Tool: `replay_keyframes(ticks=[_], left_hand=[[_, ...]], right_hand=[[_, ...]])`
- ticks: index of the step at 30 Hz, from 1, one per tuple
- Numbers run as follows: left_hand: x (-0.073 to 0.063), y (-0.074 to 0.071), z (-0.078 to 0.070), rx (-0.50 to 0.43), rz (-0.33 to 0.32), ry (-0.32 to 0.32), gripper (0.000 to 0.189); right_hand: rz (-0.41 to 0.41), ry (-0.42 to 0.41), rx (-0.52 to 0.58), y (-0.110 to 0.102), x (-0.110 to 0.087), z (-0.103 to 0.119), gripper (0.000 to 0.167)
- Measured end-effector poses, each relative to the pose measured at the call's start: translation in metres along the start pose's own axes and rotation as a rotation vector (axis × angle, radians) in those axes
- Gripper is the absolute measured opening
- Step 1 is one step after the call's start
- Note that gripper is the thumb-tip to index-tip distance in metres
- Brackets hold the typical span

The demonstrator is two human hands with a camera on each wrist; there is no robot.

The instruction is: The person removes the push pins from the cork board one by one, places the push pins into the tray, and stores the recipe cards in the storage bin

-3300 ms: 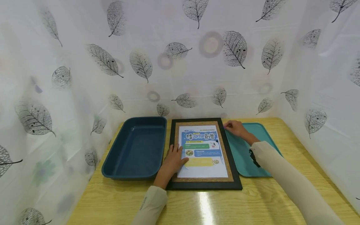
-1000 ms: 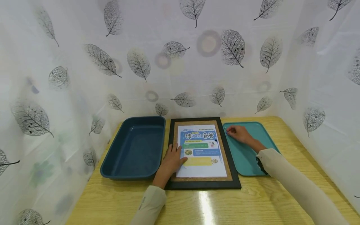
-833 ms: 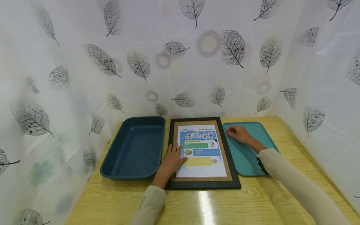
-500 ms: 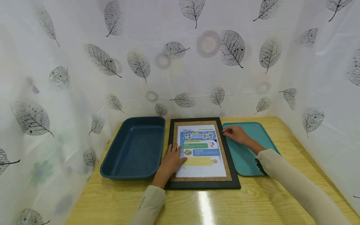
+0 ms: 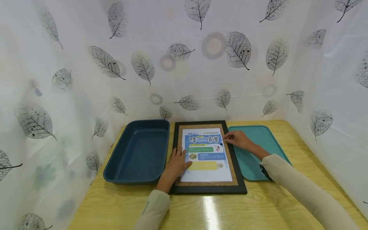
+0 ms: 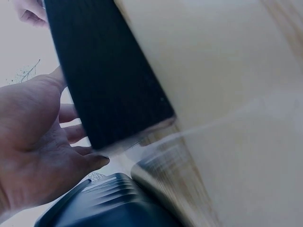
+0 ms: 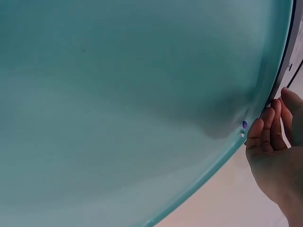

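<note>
A white printed poster (image 5: 207,174) lies on a cork board (image 5: 178,183) with a black frame (image 5: 208,189). My left hand (image 5: 176,163) rests on the left side of the frame and poster, fingers extended. In the left wrist view the same hand (image 6: 38,137) is beside the black frame. My right hand (image 5: 240,140) is at the poster's upper right edge, thumb and fingertips close together; anything between them is hidden. In the right wrist view a purple push pin (image 7: 244,125) and a clear one (image 7: 241,133) lie by the tray's rim. A dark pin (image 5: 221,144) shows on the poster.
A deep dark blue tub (image 5: 115,166) stands left of the board. To its right lies a shallow teal tray (image 5: 253,163), partly under my right forearm. All rest on a wooden table (image 5: 195,214), with a leaf-patterned curtain (image 5: 187,73) behind and at the sides.
My right hand has moved left from the teal tray's upper left corner, over the frame, to the poster's right edge. My left hand has stayed in place.
</note>
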State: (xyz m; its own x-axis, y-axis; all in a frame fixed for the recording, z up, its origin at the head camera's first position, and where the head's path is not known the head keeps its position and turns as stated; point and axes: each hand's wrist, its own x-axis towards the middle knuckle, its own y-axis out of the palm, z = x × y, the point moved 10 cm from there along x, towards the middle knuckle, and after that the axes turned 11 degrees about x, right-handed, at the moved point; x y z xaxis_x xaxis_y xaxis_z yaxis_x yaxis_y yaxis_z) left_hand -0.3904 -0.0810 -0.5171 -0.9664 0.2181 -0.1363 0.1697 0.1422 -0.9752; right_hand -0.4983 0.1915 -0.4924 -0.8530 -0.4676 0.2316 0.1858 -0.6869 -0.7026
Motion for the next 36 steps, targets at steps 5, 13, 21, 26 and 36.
replay_keyframes(ticks=[5,13,21,26,36], left_hand=[[0.000,-0.001,0.000,0.005,-0.011,-0.001,0.073],[0.001,-0.003,-0.001,-0.027,-0.025,0.013,0.072],[0.001,-0.005,0.000,-0.053,-0.043,0.016,0.072],[0.002,-0.004,0.001,-0.052,-0.049,0.015,0.072],[0.003,-0.002,0.002,-0.048,-0.037,0.005,0.073]], right_hand=[[0.018,0.000,0.004,0.006,0.001,0.002,0.018],[0.062,-0.059,-0.003,0.013,0.002,0.010,0.016],[0.075,-0.077,0.009,0.016,-0.001,0.012,0.014],[0.081,-0.088,0.008,0.018,-0.002,0.013,0.014],[0.092,-0.047,0.028,0.020,-0.002,0.013,0.014]])
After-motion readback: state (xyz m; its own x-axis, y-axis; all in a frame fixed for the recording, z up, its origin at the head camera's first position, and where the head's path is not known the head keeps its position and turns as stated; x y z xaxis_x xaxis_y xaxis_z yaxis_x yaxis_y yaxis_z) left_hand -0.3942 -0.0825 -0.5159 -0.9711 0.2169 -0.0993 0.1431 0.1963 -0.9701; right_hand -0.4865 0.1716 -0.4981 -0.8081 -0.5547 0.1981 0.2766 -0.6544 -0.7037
